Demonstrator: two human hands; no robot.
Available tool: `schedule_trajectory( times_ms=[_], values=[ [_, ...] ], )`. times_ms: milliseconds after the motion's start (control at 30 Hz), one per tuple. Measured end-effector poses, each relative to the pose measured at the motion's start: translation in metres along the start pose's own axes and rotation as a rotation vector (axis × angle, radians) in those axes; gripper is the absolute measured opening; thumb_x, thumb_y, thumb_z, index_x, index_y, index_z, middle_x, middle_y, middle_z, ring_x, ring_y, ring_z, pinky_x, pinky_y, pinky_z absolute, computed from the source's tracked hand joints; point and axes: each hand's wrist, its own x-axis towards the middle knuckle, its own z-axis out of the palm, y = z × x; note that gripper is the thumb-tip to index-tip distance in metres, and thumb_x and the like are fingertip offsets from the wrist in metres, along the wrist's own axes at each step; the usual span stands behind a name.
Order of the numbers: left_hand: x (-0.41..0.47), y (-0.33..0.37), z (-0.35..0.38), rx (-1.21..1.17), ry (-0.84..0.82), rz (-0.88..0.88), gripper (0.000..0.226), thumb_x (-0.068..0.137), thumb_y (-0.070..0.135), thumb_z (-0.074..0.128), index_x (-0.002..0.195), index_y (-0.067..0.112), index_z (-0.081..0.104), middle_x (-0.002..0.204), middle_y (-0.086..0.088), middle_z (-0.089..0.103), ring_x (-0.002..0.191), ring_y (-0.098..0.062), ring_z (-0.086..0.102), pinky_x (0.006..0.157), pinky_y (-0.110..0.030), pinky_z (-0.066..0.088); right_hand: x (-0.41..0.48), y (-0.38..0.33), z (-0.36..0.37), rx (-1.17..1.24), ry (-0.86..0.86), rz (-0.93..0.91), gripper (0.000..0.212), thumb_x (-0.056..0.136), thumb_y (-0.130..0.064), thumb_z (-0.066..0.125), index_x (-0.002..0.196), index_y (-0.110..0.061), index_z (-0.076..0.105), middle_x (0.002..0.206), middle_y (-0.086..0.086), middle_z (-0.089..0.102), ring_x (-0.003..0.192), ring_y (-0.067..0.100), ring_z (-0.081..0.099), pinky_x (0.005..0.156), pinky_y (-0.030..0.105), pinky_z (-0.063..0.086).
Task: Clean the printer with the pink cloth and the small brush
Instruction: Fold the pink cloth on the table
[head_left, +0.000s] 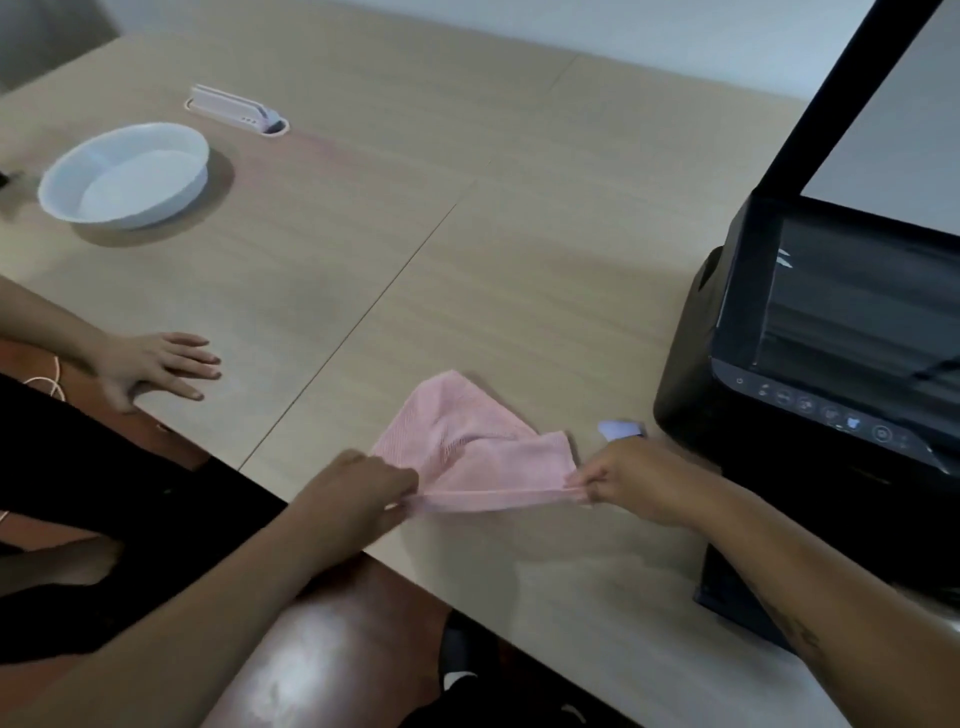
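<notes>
Wooden table, white bowl far left. Pink cloth near front edge, near hem stretched between left hand and right hand, both pinching corners. Printer right, lid up, cropped. Small pale object behind right hand, possibly brush, blurred. Another person's hand flat, spread.

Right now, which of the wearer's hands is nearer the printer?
The right. The right hand pinches the pink cloth at the end closest to the printer, just left of its base. The left hand grips the cloth's opposite end, farther away.
</notes>
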Motion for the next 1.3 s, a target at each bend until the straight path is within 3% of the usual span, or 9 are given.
schedule_trajectory(
  times_ms=[133,233,400,533,700,867,1000,1100,1300],
  values=[
    [-0.017,0.001,0.025,-0.134,-0.123,-0.07,0.016,0.094,0.031,0.054,0.099,0.017,0.061,0.097,-0.001,0.066,0.094,-0.025,0.059,0.077,-0.034,0.039,-0.002,0.008,0.006,-0.022,-0.036,0.024,0.03,0.093,-0.035,0.062,0.063,-0.032,0.061,0.057,-0.011,0.051,0.055,0.002,0.046,0.051,0.02,0.03],
    [-0.024,-0.012,0.024,-0.345,-0.139,-0.131,0.013,0.094,0.021,0.059,0.103,0.016,0.067,0.101,0.004,0.068,0.095,-0.015,0.06,0.083,-0.03,0.044,-0.012,0.006,-0.006,-0.024,-0.126,0.016,0.026,0.093,-0.033,0.061,0.068,-0.031,0.06,0.068,-0.011,0.057,0.066,0.005,0.052,0.056,0.023,0.035],
    [0.019,-0.056,-0.046,-0.595,0.21,-0.337,0.022,0.089,0.005,0.062,0.086,0.025,0.073,0.078,0.005,0.071,0.071,-0.003,0.061,0.064,-0.016,0.043,-0.003,-0.03,-0.051,0.117,0.432,0.006,0.035,0.098,-0.017,0.054,0.062,-0.021,0.055,0.06,-0.005,0.054,0.054,0.013,0.047,0.048,0.025,0.031],
    [0.039,-0.074,-0.099,-0.533,0.379,-0.361,0.015,0.092,0.028,0.058,0.084,0.029,0.07,0.065,0.006,0.064,0.057,-0.004,0.054,0.05,-0.017,0.037,0.002,-0.053,-0.085,0.291,0.703,-0.095,0.021,0.099,-0.025,0.055,0.082,-0.016,0.065,0.071,-0.012,0.062,0.054,0.003,0.05,0.049,0.022,0.037],
    [0.002,-0.058,-0.082,-0.685,0.171,-0.292,0.009,0.08,0.037,0.064,0.079,0.036,0.073,0.062,0.017,0.066,0.052,0.004,0.051,0.051,-0.016,0.04,-0.026,-0.025,-0.074,0.225,0.36,-0.162,0.017,0.097,-0.038,0.055,0.083,-0.038,0.064,0.069,0.0,0.065,0.045,0.0,0.043,0.05,0.014,0.036],
    [-0.012,-0.042,-0.004,-0.688,-0.233,-0.346,0.01,0.087,0.041,0.063,0.081,0.039,0.071,0.074,0.009,0.068,0.062,0.003,0.054,0.06,-0.019,0.042,-0.017,0.005,-0.012,0.1,0.036,0.011,0.015,0.099,-0.03,0.054,0.092,-0.025,0.066,0.087,-0.003,0.063,0.08,0.015,0.059,0.065,0.026,0.042],
    [0.01,-0.049,0.029,-0.86,0.075,-0.533,0.02,0.078,0.044,0.063,0.079,0.025,0.069,0.062,0.008,0.061,0.054,-0.003,0.047,0.05,-0.019,0.034,0.016,0.01,0.017,0.265,0.284,0.15,0.018,0.1,-0.023,0.05,0.087,-0.02,0.063,0.087,0.004,0.063,0.078,0.019,0.061,0.064,0.034,0.052],
    [0.033,-0.058,0.037,-0.92,0.366,-0.74,0.005,0.086,0.034,0.064,0.09,0.031,0.067,0.079,0.012,0.066,0.072,-0.004,0.061,0.059,-0.021,0.043,0.047,0.002,0.016,0.314,0.534,0.234,0.014,0.098,-0.027,0.049,0.11,-0.026,0.057,0.097,-0.006,0.064,0.087,0.02,0.063,0.076,0.04,0.056],
    [0.043,-0.046,0.067,-0.795,0.392,-0.83,0.021,0.089,0.025,0.067,0.107,0.015,0.064,0.1,0.0,0.062,0.089,-0.019,0.061,0.078,-0.032,0.048,0.077,-0.003,0.042,0.192,0.425,0.558,0.034,0.088,-0.031,0.065,0.108,-0.006,0.054,0.104,0.012,0.064,0.085,0.027,0.061,0.068,0.032,0.046]
  ],
)
